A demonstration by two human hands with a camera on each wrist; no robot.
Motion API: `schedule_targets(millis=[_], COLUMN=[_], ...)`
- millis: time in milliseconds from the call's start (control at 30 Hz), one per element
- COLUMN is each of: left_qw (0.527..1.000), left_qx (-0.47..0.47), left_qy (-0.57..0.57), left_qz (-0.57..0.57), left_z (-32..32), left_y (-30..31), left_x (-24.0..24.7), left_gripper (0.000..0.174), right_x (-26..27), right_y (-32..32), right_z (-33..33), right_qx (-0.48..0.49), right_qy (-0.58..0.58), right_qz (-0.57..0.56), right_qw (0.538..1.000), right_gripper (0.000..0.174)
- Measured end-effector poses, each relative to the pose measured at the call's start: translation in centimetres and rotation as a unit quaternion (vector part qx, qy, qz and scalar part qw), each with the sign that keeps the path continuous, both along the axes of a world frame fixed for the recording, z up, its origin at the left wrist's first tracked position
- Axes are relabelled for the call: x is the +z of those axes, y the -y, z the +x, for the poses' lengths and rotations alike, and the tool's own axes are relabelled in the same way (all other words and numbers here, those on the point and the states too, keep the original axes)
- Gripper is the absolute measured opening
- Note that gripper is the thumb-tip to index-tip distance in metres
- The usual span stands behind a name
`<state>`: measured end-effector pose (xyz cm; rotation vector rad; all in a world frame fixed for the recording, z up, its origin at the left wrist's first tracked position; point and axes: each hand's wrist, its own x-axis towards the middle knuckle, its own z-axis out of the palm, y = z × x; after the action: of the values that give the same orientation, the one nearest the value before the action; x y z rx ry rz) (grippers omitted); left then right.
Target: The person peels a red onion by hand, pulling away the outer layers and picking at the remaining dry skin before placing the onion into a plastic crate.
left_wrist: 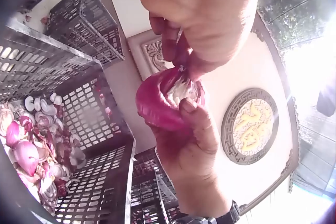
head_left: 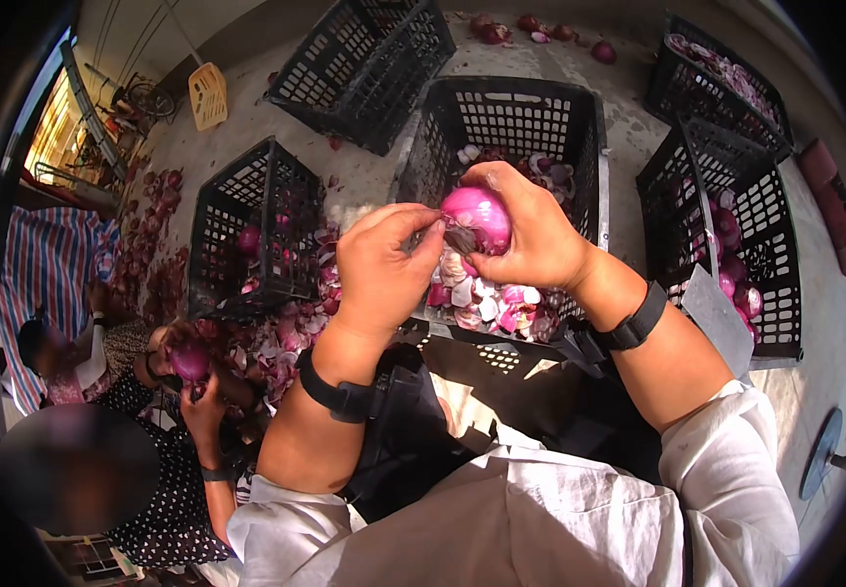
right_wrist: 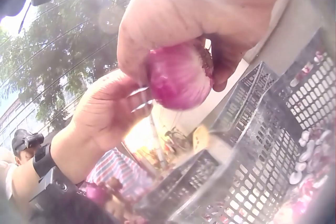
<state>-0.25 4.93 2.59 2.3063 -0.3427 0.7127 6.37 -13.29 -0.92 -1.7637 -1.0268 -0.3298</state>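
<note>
Over the middle crate, my right hand (head_left: 540,230) grips a glossy red onion (head_left: 479,215), fingers round its far side and thumb near its lower edge. My left hand (head_left: 379,259) pinches dry skin at the onion's end with thumb and fingertips. In the left wrist view, the onion (left_wrist: 163,106) has its outer skin split open, baring a pale patch under the left hand (left_wrist: 202,16). The right wrist view shows the onion (right_wrist: 181,79) under the curled right hand (right_wrist: 194,14). Skins and pale peel (head_left: 501,303) lie in the crate below.
The black plastic crate (head_left: 599,166) stands right before me. More crates stand left (head_left: 268,220), behind (head_left: 359,73) and right (head_left: 795,264), some with onions. Onion skins (head_left: 286,338) litter the floor at left, where another person's hand (head_left: 203,416) holds an onion.
</note>
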Motion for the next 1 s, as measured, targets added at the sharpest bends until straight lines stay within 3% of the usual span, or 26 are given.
schedule_targets(millis=[200,300,400,467,600,767,867,1000], left_qw=[0.995,0.996,0.995,0.981,0.958,0.953,0.991,0.998], left_qx=[0.030,0.047,0.081,0.127,0.093,0.021,-0.030,-0.041], left_qy=[-0.044,-0.040,-0.049,-0.124,-0.202,-0.196,-0.044,0.015], left_qz=[0.079,0.060,0.015,-0.083,-0.179,-0.230,-0.124,-0.049], left_z=[-0.1,0.1,0.6,1.1,1.3,0.7,0.9,0.2], left_y=[-0.1,0.0,-0.3,-1.5,-2.5,-1.3,-1.0,0.1], left_x=[0.5,0.0,0.2,0.0,-1.1,-1.0,-1.1,0.4], left_gripper=[0.010,0.010,0.010,0.013,0.015,0.017,0.019,0.022], right_x=[0.5,0.6,0.6,0.5,0.0,0.2,-0.1,-0.3], right_y=[-0.2,-0.1,0.1,0.3,0.8,0.8,0.7,0.4], right_z=[0.1,0.0,-0.2,-0.3,0.3,0.4,0.6,0.4], right_qx=[0.002,0.004,0.009,0.022,0.041,0.054,0.050,0.062], right_qy=[0.067,0.044,-0.001,-0.042,-0.130,-0.229,-0.215,-0.219], right_qz=[-0.018,-0.021,-0.013,0.009,0.059,0.072,0.060,0.062], right_qw=[0.998,0.999,1.000,0.999,0.989,0.969,0.973,0.972], right_gripper=[0.064,0.064,0.064,0.065,0.068,0.072,0.072,0.072])
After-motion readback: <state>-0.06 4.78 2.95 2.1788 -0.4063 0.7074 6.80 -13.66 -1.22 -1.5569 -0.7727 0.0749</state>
